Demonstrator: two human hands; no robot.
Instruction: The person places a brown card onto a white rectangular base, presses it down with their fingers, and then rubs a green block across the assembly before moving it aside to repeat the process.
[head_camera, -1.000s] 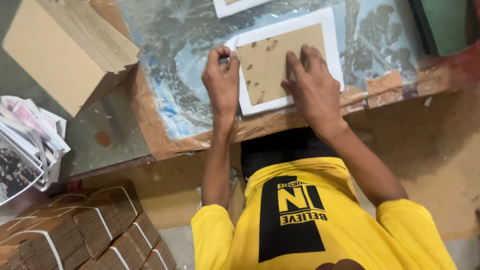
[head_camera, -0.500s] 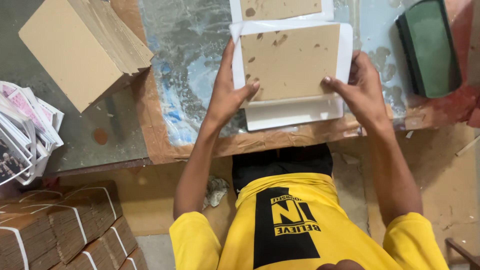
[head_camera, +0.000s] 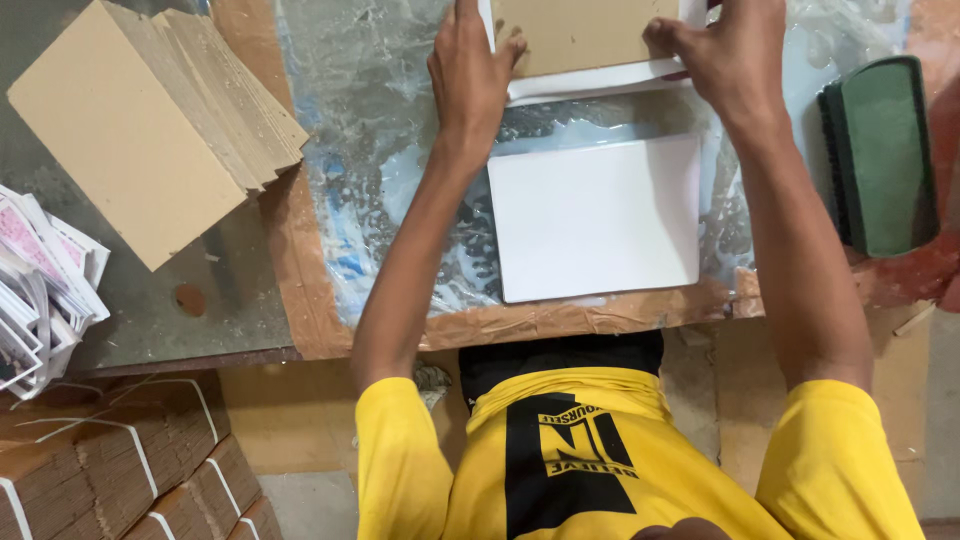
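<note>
Hands are both busy at the far edge of the desk (head_camera: 300, 330). The left hand (head_camera: 468, 75) presses with flat fingers on the left side of a brown cardboard panel (head_camera: 580, 30), and the right hand (head_camera: 730, 55) grips its right side, thumb laid on the white paper edge (head_camera: 590, 82) that shows under the panel. So both hands are grasping this same piece, one on each side; the top of the piece is cut off by the border of the view.

Nearer to the person, apart from the hands, a white rectangular sheet (head_camera: 597, 218) lies flat on the wet, shiny plastic cover (head_camera: 390, 150) of the desk. No board is on it and its borders are not folded, so I judge this sheet is waiting for its turn, while the brown panel seems already placed on its own white paper. Whether the paper edges there are folded over, I cannot tell.

To the left, a stack of plain brown boards (head_camera: 150, 120) lies on the desk, so much material seems not used yet. A green block with a dark rim (head_camera: 880, 150) rests at the right. Bundles of tied brown boards (head_camera: 110, 460) stand low on the left, and some printed papers (head_camera: 40, 290) lie at the left border.
</note>
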